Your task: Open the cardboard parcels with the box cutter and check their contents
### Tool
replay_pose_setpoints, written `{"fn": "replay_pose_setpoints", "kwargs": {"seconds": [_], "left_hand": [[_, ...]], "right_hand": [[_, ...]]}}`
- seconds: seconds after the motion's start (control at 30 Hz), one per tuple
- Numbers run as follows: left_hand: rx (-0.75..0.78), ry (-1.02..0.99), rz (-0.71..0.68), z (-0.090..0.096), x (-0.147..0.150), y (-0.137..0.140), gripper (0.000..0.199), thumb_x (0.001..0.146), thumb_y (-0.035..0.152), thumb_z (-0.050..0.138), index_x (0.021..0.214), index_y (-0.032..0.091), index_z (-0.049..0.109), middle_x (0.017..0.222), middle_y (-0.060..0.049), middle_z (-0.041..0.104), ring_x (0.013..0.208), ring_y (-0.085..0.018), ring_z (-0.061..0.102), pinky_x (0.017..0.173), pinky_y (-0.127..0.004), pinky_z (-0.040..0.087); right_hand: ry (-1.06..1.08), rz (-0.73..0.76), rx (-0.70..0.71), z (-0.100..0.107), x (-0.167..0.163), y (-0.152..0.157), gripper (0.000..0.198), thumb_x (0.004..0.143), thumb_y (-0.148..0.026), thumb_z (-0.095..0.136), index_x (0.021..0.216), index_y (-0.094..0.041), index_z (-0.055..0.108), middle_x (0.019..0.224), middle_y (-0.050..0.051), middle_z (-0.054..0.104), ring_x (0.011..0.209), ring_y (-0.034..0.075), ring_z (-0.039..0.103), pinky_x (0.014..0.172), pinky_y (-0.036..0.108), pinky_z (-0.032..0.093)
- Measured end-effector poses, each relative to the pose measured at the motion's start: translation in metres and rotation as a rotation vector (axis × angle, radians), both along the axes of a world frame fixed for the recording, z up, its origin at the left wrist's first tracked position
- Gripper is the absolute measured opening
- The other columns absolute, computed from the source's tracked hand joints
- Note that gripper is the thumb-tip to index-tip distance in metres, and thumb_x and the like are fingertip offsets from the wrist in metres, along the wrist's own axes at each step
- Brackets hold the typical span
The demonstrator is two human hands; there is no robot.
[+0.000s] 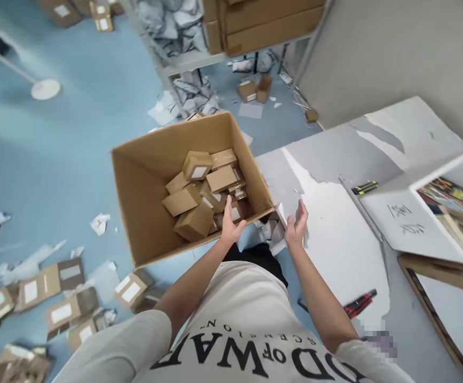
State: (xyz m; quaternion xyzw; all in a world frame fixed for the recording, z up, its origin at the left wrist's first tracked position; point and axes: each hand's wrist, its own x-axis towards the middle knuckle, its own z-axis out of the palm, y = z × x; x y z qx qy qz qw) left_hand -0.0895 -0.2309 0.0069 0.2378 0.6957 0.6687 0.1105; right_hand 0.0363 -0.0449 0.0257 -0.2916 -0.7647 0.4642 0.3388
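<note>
A large open cardboard carton (pixel 151 202) stands in front of me, with several small brown boxes (pixel 197 221) piled toward its right side. My left hand (pixel 231 229) is over the carton's near rim, fingers pointing inward and thumb apart. It holds nothing that I can see. To the right, my right hand (pixel 296 226) hovers by the table edge, just past the carton's near right corner. Its fingers are slightly bent and the thumb is apart, with no held thing showing. A white paper-like piece (pixel 281 215) is beside that hand; whether they touch I cannot tell.
On the white-topped table (pixel 330 239) lie a yellow-black cutter (pixel 364 188), a red-black cutter (pixel 360 304) and a white tray (pixel 446 213) of assorted things. Opened boxes (pixel 38 290) and paper scraps litter the blue floor at left. A shelf (pixel 191 63) with grey parcels stands ahead.
</note>
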Motion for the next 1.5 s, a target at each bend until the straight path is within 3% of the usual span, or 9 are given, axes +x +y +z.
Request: {"fn": "replay_pose_setpoints", "kwargs": {"seconds": [0.2, 0.33, 0.6, 0.87, 1.2, 1.37, 1.5], "left_hand": [[-0.060, -0.085, 0.274, -0.016, -0.020, -0.091, 0.095, 0.081, 0.067, 0.054, 0.154, 0.022, 0.014, 0.161, -0.015, 0.015, 0.149, -0.031, 0.009, 0.121, -0.050, 0.013], [-0.096, -0.124, 0.414, -0.028, -0.027, -0.132, 0.092, 0.082, 0.064, 0.056, 0.154, 0.023, 0.015, 0.161, -0.014, 0.015, 0.149, -0.030, 0.010, 0.121, -0.050, 0.013], [-0.163, -0.182, 0.631, -0.047, -0.060, -0.168, 0.093, 0.080, 0.065, 0.056, 0.153, 0.021, 0.018, 0.160, -0.015, 0.018, 0.149, -0.029, 0.010, 0.122, -0.047, 0.011], [-0.263, -0.329, 0.761, -0.084, -0.095, -0.192, 0.088, 0.081, 0.065, 0.055, 0.150, 0.021, 0.023, 0.159, -0.015, 0.020, 0.149, -0.028, 0.013, 0.122, -0.046, 0.015], [-0.435, -0.551, 0.801, -0.176, -0.159, -0.230, 0.082, 0.077, 0.065, 0.061, 0.139, 0.015, 0.042, 0.151, -0.020, 0.037, 0.143, -0.031, 0.031, 0.119, -0.048, 0.020], [-0.469, -0.697, 0.891, -0.241, -0.179, -0.252, 0.078, 0.079, 0.071, 0.052, 0.136, 0.019, 0.044, 0.150, -0.019, 0.038, 0.144, -0.031, 0.030, 0.119, -0.048, 0.020], [-0.494, -0.693, 0.915, -0.304, -0.204, -0.271, 0.079, 0.079, 0.075, 0.046, 0.133, 0.017, 0.048, 0.146, -0.020, 0.044, 0.144, -0.030, 0.030, 0.119, -0.047, 0.021]], "right_hand": [[-0.069, 0.220, -0.083, -0.020, -0.078, -0.050, 0.066, 0.093, -0.052, 0.043, 0.147, -0.017, 0.028, 0.155, 0.017, 0.031, 0.145, 0.024, 0.028, 0.118, 0.052, 0.024], [-0.080, 0.349, -0.108, -0.031, -0.126, -0.075, 0.066, 0.093, -0.053, 0.042, 0.147, -0.018, 0.029, 0.155, 0.017, 0.031, 0.146, 0.026, 0.027, 0.118, 0.054, 0.023], [-0.123, 0.497, -0.116, -0.040, -0.191, -0.099, 0.073, 0.091, -0.062, 0.040, 0.147, -0.015, 0.029, 0.153, 0.019, 0.033, 0.144, 0.027, 0.030, 0.118, 0.052, 0.025], [-0.200, 0.542, -0.177, -0.084, -0.225, -0.090, 0.072, 0.091, -0.060, 0.042, 0.145, -0.014, 0.032, 0.152, 0.019, 0.035, 0.143, 0.027, 0.032, 0.118, 0.052, 0.025], [-0.366, 0.686, -0.162, -0.167, -0.263, -0.100, 0.069, 0.089, -0.057, 0.046, 0.144, -0.017, 0.035, 0.150, 0.016, 0.040, 0.141, 0.026, 0.036, 0.116, 0.051, 0.029], [-0.513, 0.710, -0.243, -0.239, -0.284, -0.122, 0.073, 0.086, -0.061, 0.049, 0.143, -0.017, 0.038, 0.147, 0.017, 0.045, 0.139, 0.028, 0.040, 0.113, 0.052, 0.032], [-0.613, 0.709, -0.357, -0.298, -0.313, -0.155, 0.077, 0.080, -0.064, 0.056, 0.143, -0.020, 0.041, 0.147, 0.015, 0.046, 0.139, 0.030, 0.040, 0.115, 0.055, 0.027]]}}
